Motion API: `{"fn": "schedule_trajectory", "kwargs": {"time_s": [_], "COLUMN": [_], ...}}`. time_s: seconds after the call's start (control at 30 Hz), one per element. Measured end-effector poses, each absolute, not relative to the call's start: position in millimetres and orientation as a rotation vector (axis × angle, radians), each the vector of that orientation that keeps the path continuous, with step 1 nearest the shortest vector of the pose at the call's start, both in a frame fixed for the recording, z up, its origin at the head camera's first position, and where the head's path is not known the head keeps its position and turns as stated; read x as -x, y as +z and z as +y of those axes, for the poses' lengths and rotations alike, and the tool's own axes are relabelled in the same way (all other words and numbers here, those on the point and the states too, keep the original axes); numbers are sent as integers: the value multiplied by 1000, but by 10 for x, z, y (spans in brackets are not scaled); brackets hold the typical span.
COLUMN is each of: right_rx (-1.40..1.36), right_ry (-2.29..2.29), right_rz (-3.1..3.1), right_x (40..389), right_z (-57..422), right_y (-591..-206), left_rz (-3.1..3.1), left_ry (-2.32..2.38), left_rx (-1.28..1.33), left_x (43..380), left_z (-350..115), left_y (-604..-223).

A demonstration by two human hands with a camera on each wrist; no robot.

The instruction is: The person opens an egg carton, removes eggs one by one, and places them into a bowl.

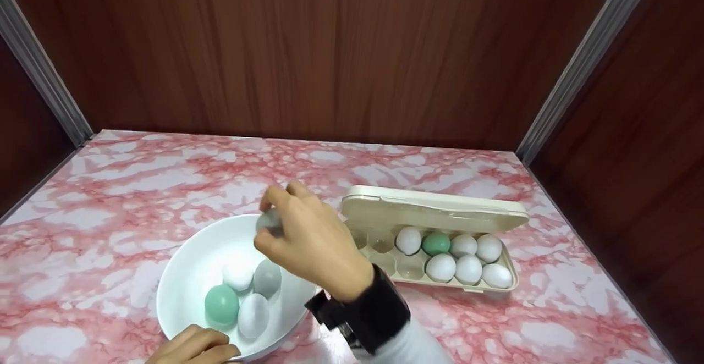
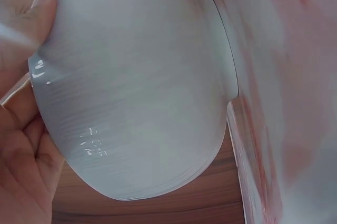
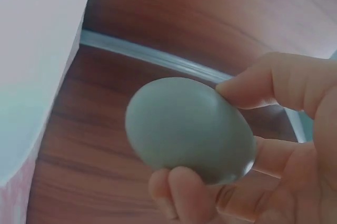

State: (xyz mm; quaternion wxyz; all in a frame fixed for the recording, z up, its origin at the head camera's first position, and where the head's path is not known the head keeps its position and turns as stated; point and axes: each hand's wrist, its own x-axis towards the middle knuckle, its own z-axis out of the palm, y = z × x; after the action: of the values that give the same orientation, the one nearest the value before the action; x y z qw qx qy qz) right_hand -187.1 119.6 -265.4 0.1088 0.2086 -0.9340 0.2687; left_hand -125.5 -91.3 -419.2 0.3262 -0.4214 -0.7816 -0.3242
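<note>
My right hand (image 1: 316, 240) pinches a grey-green egg (image 1: 269, 222) between thumb and fingertips, above the right part of a white bowl (image 1: 181, 276). The right wrist view shows this egg (image 3: 189, 129) whole, with the thumb on one side and curled fingers on the other. At the bowl's near rim, my left hand (image 1: 192, 347) grips the edge. From the left wrist, the bowl's smooth underside (image 2: 137, 87) fills the view, the thumb and fingers at its edge. Inside the bowl lie a green egg (image 1: 222, 304), a grey egg (image 1: 267, 277) and white eggs (image 1: 253, 315).
Right of the bowl stands a cream egg carton (image 1: 434, 204), its lid raised. Several white eggs (image 1: 468, 269) and a green egg (image 1: 436, 243) sit toward its right end. The red-and-white marbled table (image 1: 165, 171) is bounded by dark wood panels (image 1: 308, 56) with metal corner posts (image 1: 588, 67).
</note>
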Motion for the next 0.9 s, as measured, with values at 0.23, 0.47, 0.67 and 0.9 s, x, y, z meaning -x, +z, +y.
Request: {"fn": "schedule_trajectory", "kwargs": {"time_s": [0.23, 0.47, 0.67, 0.9], "right_rx": [-697, -656, -700, -619], "right_ry": [835, 751, 728, 685], "right_rz": [-2824, -2995, -3079, -3210], "right_x": [2143, 2345, 2453, 2478], "right_z": [1014, 888, 888, 878], "right_y": [-2692, -2825, -2958, -3058], "left_rz": [-2020, -2069, -2009, -1931], "left_ry": [-847, -864, -834, -786], "left_rx": [1071, 1077, 1085, 1045], "left_x": [1257, 1228, 1260, 1287], "left_z": [-876, -927, -907, -844], "left_y": [-4197, -4196, -4205, -4192]}}
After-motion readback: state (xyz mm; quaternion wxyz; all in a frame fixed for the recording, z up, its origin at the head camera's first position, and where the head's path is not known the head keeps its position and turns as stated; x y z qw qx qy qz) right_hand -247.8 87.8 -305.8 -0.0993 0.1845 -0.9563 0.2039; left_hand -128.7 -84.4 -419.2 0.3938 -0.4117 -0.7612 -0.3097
